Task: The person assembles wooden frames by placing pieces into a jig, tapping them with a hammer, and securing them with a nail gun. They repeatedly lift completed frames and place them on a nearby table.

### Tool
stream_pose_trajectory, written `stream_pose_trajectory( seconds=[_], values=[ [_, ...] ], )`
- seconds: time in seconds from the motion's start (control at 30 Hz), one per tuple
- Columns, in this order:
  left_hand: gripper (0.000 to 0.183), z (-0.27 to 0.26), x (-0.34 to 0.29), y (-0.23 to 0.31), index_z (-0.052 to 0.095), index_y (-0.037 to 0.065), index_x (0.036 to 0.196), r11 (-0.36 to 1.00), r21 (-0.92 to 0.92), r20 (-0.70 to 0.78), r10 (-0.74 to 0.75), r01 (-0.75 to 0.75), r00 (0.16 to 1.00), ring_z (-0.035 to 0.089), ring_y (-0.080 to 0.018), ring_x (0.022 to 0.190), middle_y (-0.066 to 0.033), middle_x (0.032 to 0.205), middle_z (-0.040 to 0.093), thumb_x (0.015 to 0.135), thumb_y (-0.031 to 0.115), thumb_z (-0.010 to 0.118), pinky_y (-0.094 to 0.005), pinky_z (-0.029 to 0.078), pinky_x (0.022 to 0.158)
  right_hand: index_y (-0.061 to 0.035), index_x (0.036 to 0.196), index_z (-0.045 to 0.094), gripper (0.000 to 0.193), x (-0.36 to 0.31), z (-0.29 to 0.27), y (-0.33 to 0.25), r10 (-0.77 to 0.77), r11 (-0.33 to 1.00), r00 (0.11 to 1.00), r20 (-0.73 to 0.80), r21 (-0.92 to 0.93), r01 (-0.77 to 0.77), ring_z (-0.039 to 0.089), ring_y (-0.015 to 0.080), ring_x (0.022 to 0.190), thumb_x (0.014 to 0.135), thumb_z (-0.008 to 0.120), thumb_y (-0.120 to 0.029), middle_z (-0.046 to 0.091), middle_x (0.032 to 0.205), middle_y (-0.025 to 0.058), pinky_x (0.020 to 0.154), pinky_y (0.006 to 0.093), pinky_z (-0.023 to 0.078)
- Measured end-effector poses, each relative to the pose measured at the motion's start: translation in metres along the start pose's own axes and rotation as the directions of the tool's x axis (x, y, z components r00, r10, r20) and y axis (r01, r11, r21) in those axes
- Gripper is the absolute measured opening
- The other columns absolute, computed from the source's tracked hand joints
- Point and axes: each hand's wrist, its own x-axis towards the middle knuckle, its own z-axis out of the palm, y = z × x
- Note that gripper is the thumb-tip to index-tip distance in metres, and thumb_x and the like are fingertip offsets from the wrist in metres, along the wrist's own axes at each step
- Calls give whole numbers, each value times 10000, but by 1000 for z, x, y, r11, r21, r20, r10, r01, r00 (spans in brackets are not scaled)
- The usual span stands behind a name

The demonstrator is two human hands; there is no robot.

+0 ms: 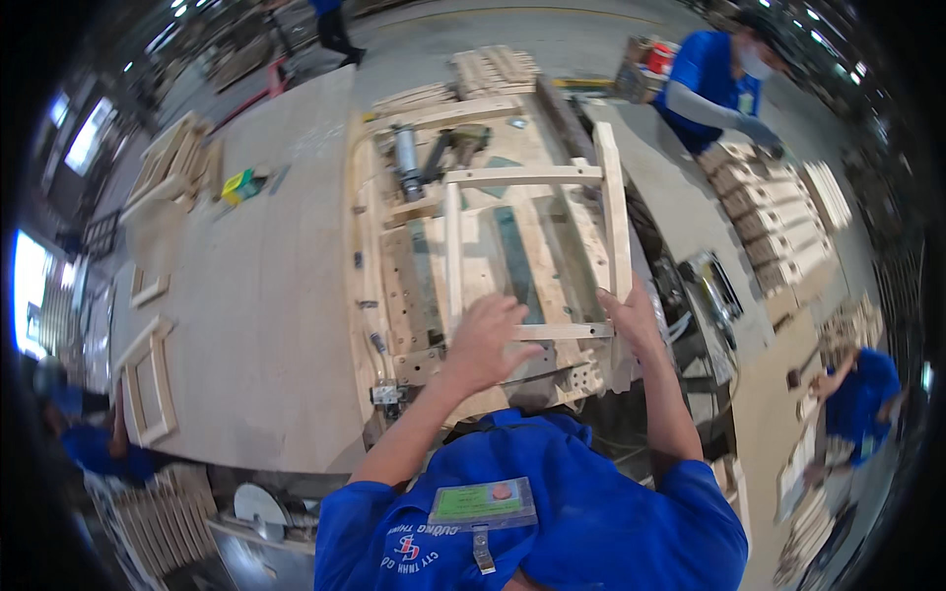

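Note:
A pale wooden frame (615, 222) of two posts and two crossbars lies in front of me, over a wooden work jig (398, 271). My right hand (636, 320) is wrapped round the lower part of its right post, beside the near crossbar (567, 332). Over the frame's near left corner is my left hand (483, 340), thumb stretched out and fingers apart. It covers that corner, so I cannot tell how firmly it touches the wood. Beyond the frame, a metal cylinder (407, 158) and a dark power tool (463, 145) rest on the jig.
On the left stands a broad panel-topped table (286, 266) with small wooden frames (150, 379) and a yellow-green object (239, 187). Stacked wooden parts (774, 222) lie on the right bench, where a gloved co-worker (705, 84) stands. Another person (862, 404) works at lower right.

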Motion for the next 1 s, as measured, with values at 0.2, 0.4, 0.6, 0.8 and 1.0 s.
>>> stream_pose_trajectory(
  seconds=[0.2, 0.4, 0.6, 0.8, 1.0],
  values=[
    [437, 53, -18, -35, 729, 82, 1266, 974, 76, 111, -221, 214, 969, 673, -347, 1103, -123, 1135, 729, 935, 359, 792, -486, 516, 1004, -18, 1562, 480, 783, 56, 43, 16, 55, 978, 993, 101, -206, -33, 701, 375, 1253, 923, 814, -323, 716, 1344, 260, 1075, 440, 526],
    [228, 59, -33, -70, 744, 116, 1090, 902, 179, 190, -423, 392, 886, 700, -365, 1003, -129, 1020, 729, 970, 293, 666, -531, 541, 869, 21, 1482, 554, 669, 95, 99, 39, -54, 949, 978, 199, -294, 113, 716, 291, 1135, 949, 801, -299, 721, 1303, 192, 914, 424, 595],
    [246, 65, -50, -67, 685, 118, 1021, 869, 259, 151, -467, 421, 871, 663, -338, 1035, -97, 1014, 670, 949, 353, 701, -497, 502, 907, 87, 1496, 534, 811, 123, 125, 106, -103, 956, 935, 341, -225, 187, 619, 464, 1296, 868, 822, -337, 644, 1398, 324, 1147, 521, 459],
    [351, 70, -61, -50, 655, 64, 1031, 842, 159, 5, -523, 515, 852, 627, -328, 1084, -116, 1055, 632, 890, 349, 804, -472, 484, 944, -117, 1162, 773, 444, 119, 113, 128, -512, 105, 701, 497, -773, 625, 723, 333, 874, 1095, 509, -467, 733, 998, 236, 769, 486, 555],
    [344, 68, -53, -47, 651, 50, 1029, 864, 115, -44, -489, 491, 871, 626, -336, 1073, -126, 1053, 633, 886, 318, 813, -452, 492, 947, -147, 1124, 805, 362, 115, 108, 94, -432, -160, 686, 586, -798, 581, 719, 364, 893, 1075, 562, -411, 751, 1058, 211, 807, 526, 567]
  ],
)
